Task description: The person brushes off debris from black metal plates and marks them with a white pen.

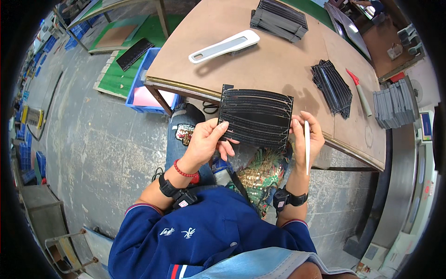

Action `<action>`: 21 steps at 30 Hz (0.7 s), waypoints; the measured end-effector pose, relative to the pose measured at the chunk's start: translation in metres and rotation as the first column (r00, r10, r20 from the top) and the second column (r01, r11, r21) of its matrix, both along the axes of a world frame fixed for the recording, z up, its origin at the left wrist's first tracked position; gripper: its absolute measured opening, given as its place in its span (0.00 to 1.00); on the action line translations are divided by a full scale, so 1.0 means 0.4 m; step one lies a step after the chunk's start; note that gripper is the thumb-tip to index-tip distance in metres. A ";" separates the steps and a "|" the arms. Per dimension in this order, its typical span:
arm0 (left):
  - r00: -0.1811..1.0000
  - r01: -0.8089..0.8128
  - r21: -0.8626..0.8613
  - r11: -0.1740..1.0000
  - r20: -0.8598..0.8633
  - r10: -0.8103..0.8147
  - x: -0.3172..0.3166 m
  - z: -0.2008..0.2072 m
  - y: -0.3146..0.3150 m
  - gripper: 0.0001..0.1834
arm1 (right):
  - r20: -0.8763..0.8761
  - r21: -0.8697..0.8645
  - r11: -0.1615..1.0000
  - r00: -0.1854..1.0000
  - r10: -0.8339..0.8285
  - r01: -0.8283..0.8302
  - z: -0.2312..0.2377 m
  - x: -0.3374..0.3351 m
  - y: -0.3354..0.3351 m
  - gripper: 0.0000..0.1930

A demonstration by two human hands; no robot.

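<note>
Held over the table's near edge is a thin black sheet (254,117) marked with several long curved strips. My left hand (207,139) pinches its lower left edge, thumb on top. At the sheet's right edge is my right hand (310,137), its fingers closed around a slender white pointed tool (307,151) that stands nearly upright; the tool's exact kind I cannot make out. The right fingertips appear to touch the sheet's edge. Beyond the sheet, a white-handled brush (225,46) lies on the tabletop.
On the brown table (186,74) sit a far stack of dark strips (278,21), a fanned pile of black sheets (332,88) and a grey tool with a red tip (360,93). Grey pieces (395,104) stand stacked at the right. A blue crate (148,100) is on the left.
</note>
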State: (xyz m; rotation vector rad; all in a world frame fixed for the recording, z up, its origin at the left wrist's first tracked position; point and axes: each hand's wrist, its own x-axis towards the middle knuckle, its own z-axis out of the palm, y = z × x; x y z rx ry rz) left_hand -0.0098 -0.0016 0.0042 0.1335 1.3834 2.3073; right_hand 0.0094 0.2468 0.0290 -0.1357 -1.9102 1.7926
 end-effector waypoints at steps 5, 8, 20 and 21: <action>1.000 -0.013 0.010 1.000 0.006 0.012 0.004 -0.001 0.001 0.15 | -0.014 0.015 1.000 1.000 0.002 -0.002 -0.007 0.001 -0.002 0.14; 1.000 -0.013 0.014 1.000 -0.001 0.013 0.007 -0.002 0.002 0.15 | -0.006 0.017 1.000 1.000 -0.001 0.001 -0.017 0.000 0.000 0.14; 1.000 -0.029 -0.016 0.999 0.000 0.029 0.008 -0.009 0.006 0.16 | -0.090 0.295 0.946 0.989 -0.113 0.135 0.020 0.021 -0.003 0.12; 1.000 -0.028 -0.028 0.999 -0.010 0.028 0.007 -0.013 0.006 0.16 | -0.090 0.297 0.944 0.988 -0.123 0.144 0.020 0.019 -0.002 0.12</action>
